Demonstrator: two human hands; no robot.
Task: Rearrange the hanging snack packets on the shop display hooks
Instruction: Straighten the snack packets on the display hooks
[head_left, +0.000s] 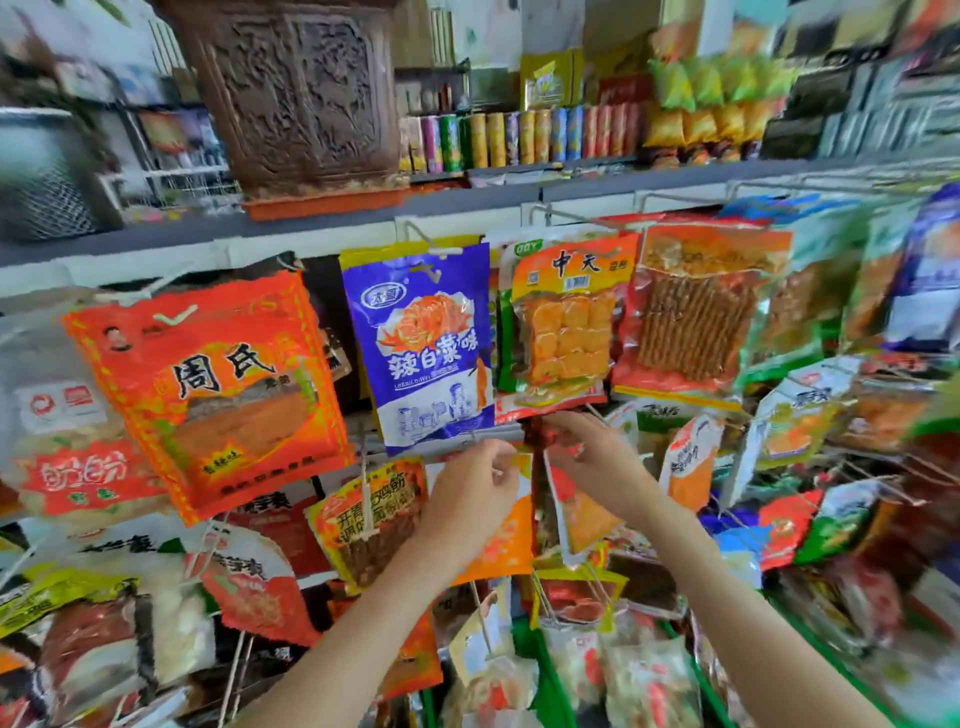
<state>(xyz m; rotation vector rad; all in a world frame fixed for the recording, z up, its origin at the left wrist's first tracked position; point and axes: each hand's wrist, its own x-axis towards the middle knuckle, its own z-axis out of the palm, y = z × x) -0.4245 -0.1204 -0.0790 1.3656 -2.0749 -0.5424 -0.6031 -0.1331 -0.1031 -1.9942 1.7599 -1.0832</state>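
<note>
Snack packets hang on wire hooks across the display. A blue packet (423, 343) hangs at centre, a big orange one (218, 384) to its left, and an orange packet of square pieces (563, 322) to its right. Just below them, my left hand (475, 488) pinches the top of an orange packet (506, 540) in the second row. My right hand (589, 454) grips the top edge of a red and orange packet (582, 514) beside it. Both hands are close together under the blue packet. The hook they work on is hidden behind the fingers.
A grey shelf (467, 202) above carries tall crisp tubes (519, 137), green and yellow bags (711, 98) and a carved brown box (301, 93). More packets crowd the hooks left, right and below, with wire hook ends (488, 623) jutting out.
</note>
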